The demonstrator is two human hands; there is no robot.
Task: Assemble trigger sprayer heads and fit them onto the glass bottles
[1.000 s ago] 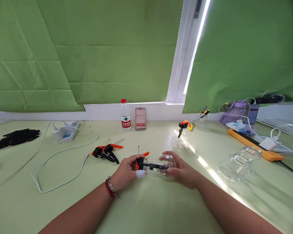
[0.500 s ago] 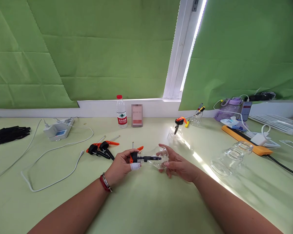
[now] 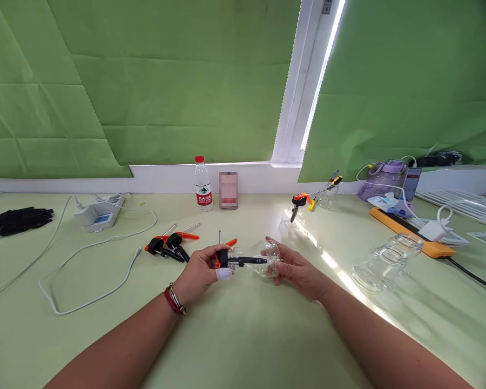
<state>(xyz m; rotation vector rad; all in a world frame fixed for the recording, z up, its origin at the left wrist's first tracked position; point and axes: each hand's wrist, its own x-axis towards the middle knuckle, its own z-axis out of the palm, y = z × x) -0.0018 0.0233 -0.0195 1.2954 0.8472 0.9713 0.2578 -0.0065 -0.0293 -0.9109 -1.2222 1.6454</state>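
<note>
Between my hands a clear glass bottle (image 3: 249, 253) lies on its side, neck to the left. My left hand (image 3: 202, 267), a white wrap on one finger, is closed round a black pump cap (image 3: 223, 259) with an orange lever and thin metal spout at the bottle's mouth. The cap's black tube (image 3: 253, 261) reaches inside the glass. My right hand (image 3: 295, 269) grips the bottle's wide base, fingers behind it and thumb in front. Whether the cap is fully seated I cannot tell. Left of my left hand lie two similar pump caps (image 3: 174, 241).
Two glass bottles (image 3: 383, 265) stand at right beside an orange power strip (image 3: 413, 232). Behind are a capped bottle (image 3: 295, 219), a glass with screwdrivers (image 3: 328, 197) and a water bottle (image 3: 203, 189). A white cable (image 3: 93, 308) and black strips (image 3: 18, 219) lie at left.
The view has shifted slightly. My right hand's fingers have changed position a little on the bottle's base. Both hands keep hold of the cap and bottle.
</note>
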